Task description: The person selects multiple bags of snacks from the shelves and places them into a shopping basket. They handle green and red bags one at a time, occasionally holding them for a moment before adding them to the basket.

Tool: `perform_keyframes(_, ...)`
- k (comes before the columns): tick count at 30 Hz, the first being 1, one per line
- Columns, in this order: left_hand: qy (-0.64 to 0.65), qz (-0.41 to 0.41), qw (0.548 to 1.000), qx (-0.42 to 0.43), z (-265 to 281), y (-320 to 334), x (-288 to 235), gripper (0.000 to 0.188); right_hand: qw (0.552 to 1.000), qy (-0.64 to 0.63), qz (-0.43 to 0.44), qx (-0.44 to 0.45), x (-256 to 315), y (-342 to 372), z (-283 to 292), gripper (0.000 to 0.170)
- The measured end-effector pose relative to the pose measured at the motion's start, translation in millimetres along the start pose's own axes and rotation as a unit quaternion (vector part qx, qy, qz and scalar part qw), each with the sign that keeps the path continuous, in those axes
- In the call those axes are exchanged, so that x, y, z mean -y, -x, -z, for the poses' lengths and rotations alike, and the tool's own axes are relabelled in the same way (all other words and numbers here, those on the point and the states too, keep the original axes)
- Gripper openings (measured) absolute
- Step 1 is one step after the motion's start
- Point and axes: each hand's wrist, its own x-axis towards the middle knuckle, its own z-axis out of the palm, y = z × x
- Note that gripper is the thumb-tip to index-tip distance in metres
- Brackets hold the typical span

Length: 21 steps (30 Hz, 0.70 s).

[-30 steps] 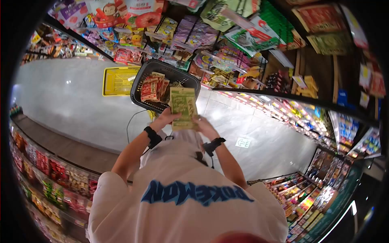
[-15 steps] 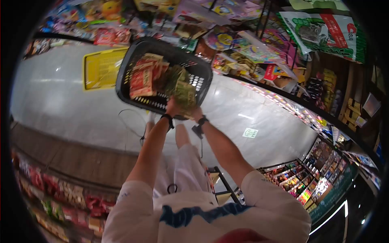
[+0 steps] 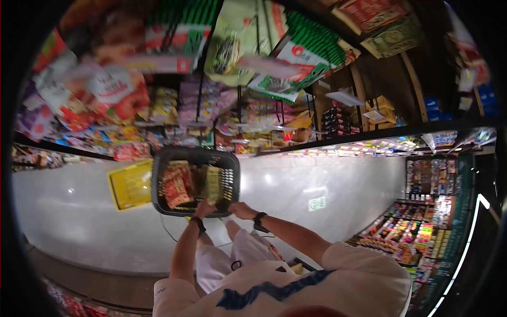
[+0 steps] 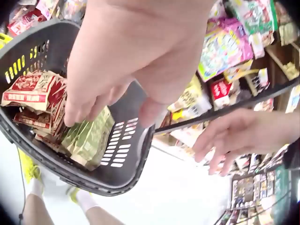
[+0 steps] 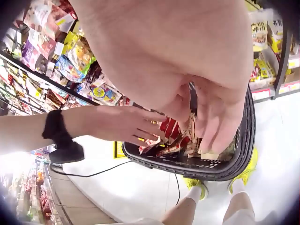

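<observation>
A black shopping basket holds red-and-cream packets on its left and green packets standing in a row on its right. In the head view, my left hand is over the basket's near side. The left wrist view shows its thumb apart from the fingers and the fingertips above the green packets, with nothing held. My right hand is beside the basket's near right corner, its fingers loosely bent and nothing in them in the left wrist view.
A yellow basket stands on the floor left of the black one. Shelves of hanging snack bags line the far side. More stocked shelves are at the right. Near the person's feet a thin cable shows.
The green packets, held in both hands a second ago, have gone down into the basket's right side. Both hands have let go, and the right hand has moved outside the basket.
</observation>
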Motion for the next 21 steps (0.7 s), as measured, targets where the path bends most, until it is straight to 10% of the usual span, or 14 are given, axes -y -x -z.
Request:
perform_keyframes(3,0.255,-0.144,0.953,0.081,46.6,63.3,-43.1,0.039,0.996,0.004,0.024,-0.089,26.2,20.2,31.2,0.022)
perform_keyframes(4,0.464,-0.110,0.873,0.107,63.7,101.9,-60.0,0.053,0.994,0.001,0.040,-0.103,38.8,25.0,44.3,0.022)
perform_keyframes(8,0.387,-0.130,0.909,0.086,131.8,183.1,-155.7,0.053,0.997,-0.060,0.057,-0.009,71.1,34.0,100.6,0.022)
perform_keyframes(16,0.300,-0.228,0.926,-0.021,245.4,179.5,-323.1,0.051,0.912,-0.063,0.236,-0.329,184.7,54.2,264.2,0.023)
perform_keyframes(21,0.372,-0.264,0.883,-0.112,298.6,140.6,-408.5,0.058,0.882,-0.283,0.232,-0.296,239.8,40.2,346.3,0.028)
